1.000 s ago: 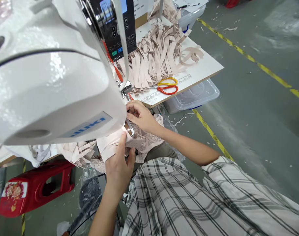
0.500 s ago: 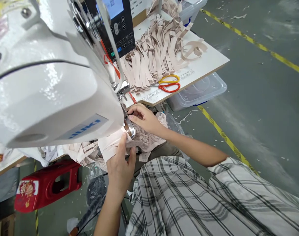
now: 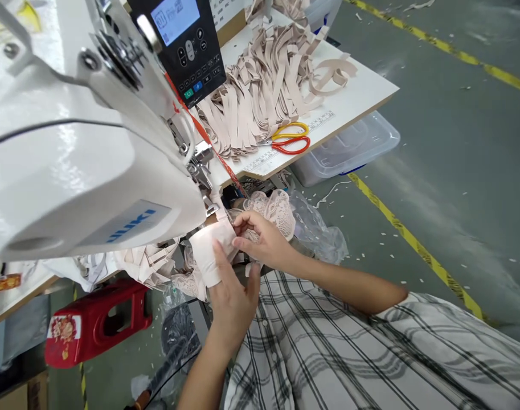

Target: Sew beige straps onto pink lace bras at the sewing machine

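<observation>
Under the needle area of a white sewing machine (image 3: 93, 188) lies a pale pink fabric piece (image 3: 206, 256), lit by the machine lamp. My left hand (image 3: 232, 296) rests on it from the near side, index finger stretched over the cloth and thumb spread away; its other fingers are largely hidden. At the fabric's right edge, my right hand (image 3: 262, 242) has thumb and fingertips pinched together on the cloth beside the presser foot (image 3: 211, 209). Pale pink lace (image 3: 277, 210) hangs just beyond my right hand.
Beige strips (image 3: 260, 85) are heaped on the white tabletop (image 3: 357, 85), with red-and-yellow-handled scissors (image 3: 289, 138) beside them. A control panel (image 3: 178, 45) stands behind the machine. Below are a clear plastic bin (image 3: 353, 148) and a red stool (image 3: 97, 322).
Both hands have shifted toward my body, away from the needle area. The fabric is turned and lies flatter, with more of it showing. The camera view has also moved slightly.
</observation>
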Demonstrator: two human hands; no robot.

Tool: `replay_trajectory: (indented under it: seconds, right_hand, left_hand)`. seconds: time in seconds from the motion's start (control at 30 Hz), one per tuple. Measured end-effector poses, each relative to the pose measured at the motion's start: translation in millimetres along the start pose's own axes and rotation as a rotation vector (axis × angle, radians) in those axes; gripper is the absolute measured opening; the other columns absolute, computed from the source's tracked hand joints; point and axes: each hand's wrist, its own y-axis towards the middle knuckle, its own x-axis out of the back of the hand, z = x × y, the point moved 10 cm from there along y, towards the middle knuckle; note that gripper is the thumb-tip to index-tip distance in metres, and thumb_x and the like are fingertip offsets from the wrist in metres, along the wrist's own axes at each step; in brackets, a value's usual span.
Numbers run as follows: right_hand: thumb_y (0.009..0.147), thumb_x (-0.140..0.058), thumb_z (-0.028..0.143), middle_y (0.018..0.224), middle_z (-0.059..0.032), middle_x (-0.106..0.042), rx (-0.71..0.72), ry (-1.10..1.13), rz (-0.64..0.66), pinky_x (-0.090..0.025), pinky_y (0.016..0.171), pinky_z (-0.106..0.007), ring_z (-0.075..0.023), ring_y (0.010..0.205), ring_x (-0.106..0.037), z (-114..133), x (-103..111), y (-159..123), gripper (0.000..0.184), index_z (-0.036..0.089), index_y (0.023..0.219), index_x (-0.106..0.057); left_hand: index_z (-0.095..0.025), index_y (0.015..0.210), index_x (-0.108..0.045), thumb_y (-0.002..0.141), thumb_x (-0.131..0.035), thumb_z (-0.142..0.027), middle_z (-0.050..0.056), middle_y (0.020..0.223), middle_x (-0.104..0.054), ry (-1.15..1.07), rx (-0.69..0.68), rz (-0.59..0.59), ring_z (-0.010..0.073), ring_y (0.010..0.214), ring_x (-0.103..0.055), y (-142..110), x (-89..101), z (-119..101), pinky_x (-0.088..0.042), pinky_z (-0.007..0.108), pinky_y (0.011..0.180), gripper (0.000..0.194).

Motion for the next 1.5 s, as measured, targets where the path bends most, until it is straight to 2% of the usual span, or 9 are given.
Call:
replay_trajectory:
  seconds: [0.27,0.43,0.57,0.63,0.73,0.93,1.23,1.37,1.5]
  right_hand:
    - [0.091,-0.062,0.042,0.085,-0.0004,-0.062,-0.064,0.123,-0.011,-0.047,0.07,-0.028,-0.0147,0.077,-0.057,-6.7,8.1,-13.5,0.022,0.02,0.092,-0.064]
    - [0.09,-0.062,0.033,0.079,-0.0001,-0.061,0.074,-0.125,0.027,-0.045,0.071,-0.028,-0.0143,0.076,-0.057,18.7,19.2,-15.8,0.017,0.019,0.082,-0.067]
    - [0.089,-0.062,0.027,0.077,-0.0005,-0.063,0.265,-0.299,0.275,-0.045,0.07,-0.027,-0.0133,0.074,-0.059,37.5,-0.3,-23.7,0.012,0.019,0.085,-0.07]
    - [0.089,-0.059,0.023,0.077,-0.0001,-0.062,0.355,-0.416,0.397,-0.042,0.065,-0.025,-0.0123,0.072,-0.058,42.8,-12.0,-31.8,0.012,0.02,0.084,-0.07]
    - [0.09,-0.054,0.021,0.076,-0.0004,-0.06,0.482,-0.67,0.478,-0.033,0.058,-0.026,-0.0123,0.068,-0.053,46.9,-23.0,-43.2,0.017,0.021,0.08,-0.068]
    - [0.096,-0.049,0.025,0.063,0.0013,-0.05,0.667,-0.853,0.421,-0.023,0.058,-0.033,-0.0136,0.057,-0.034,48.7,-28.8,-57.1,0.027,0.024,0.073,-0.062]
    - [0.097,-0.048,0.027,0.065,0.001,-0.056,0.683,-0.883,0.442,-0.026,0.059,-0.033,-0.0143,0.059,-0.037,37.8,-41.3,-62.7,0.023,0.028,0.084,-0.068]
    - [0.094,-0.054,0.03,0.065,0.0008,-0.057,0.536,-0.767,0.471,-0.029,0.058,-0.03,-0.0135,0.059,-0.042,30.1,-38.0,-53.5,0.018,0.029,0.089,-0.071]
    - [0.088,-0.064,0.037,0.076,-0.0021,-0.063,-0.061,-0.229,0.361,-0.041,0.062,-0.029,-0.015,0.068,-0.055,-20.1,-26.7,-37.4,0.017,0.022,0.091,-0.07]
  left_hand:
    - [-0.008,0.159,-0.001,0.092,-0.063,-0.036,0.033,0.148,-0.044,-0.047,-0.092,0.066,0.0388,0.129,-0.057,-22.9,-23.5,-31.1,-0.057,0.048,0.093,0.096]
    - [-0.019,0.148,-0.037,0.095,-0.057,-0.025,0.005,0.089,-0.077,-0.244,-0.063,0.15,0.0186,0.076,-0.074,-20.3,-3.8,-14.6,-0.059,0.029,0.069,0.057]
    - [-0.02,0.139,-0.047,0.089,-0.057,-0.012,0.013,0.122,-0.069,-0.173,-0.36,-0.05,0.0263,0.119,-0.063,-4.0,40.7,-23.8,-0.053,0.043,0.098,0.051]
    - [-0.018,0.147,-0.035,0.089,-0.054,-0.012,0.017,0.138,-0.06,-0.129,-0.488,0.077,0.0299,0.136,-0.05,1.7,33.6,-28.7,-0.044,0.053,0.11,0.061]
    - [-0.019,0.134,-0.046,0.091,-0.054,-0.017,0.011,0.115,-0.07,-0.065,-0.501,0.236,0.0249,0.117,-0.063,4.7,15.8,-16.4,-0.043,0.053,0.11,0.044]
    - [-0.025,0.094,-0.059,0.085,-0.061,-0.009,-0.004,0.06,-0.057,0.024,-0.744,-0.118,0.014,0.062,-0.061,-29.6,34.6,-10.1,-0.047,0.026,0.06,0.019]
    - [-0.023,0.083,-0.058,0.082,-0.066,-0.005,-0.006,0.054,-0.053,0.048,-0.768,-0.254,0.0114,0.057,-0.056,-40.6,52.3,-12.5,-0.046,0.025,0.057,0.021]
    - [-0.023,0.089,-0.06,0.084,-0.066,-0.007,-0.006,0.059,-0.054,0.01,-0.707,-0.223,0.0114,0.062,-0.058,-39.2,44.9,5.1,-0.047,0.025,0.059,0.017]
    - [-0.018,0.103,-0.061,0.09,-0.066,-0.037,0.006,0.1,-0.064,-0.069,-0.333,-0.277,0.0229,0.108,-0.064,-43.6,21.6,41.8,-0.055,0.04,0.087,0.023]
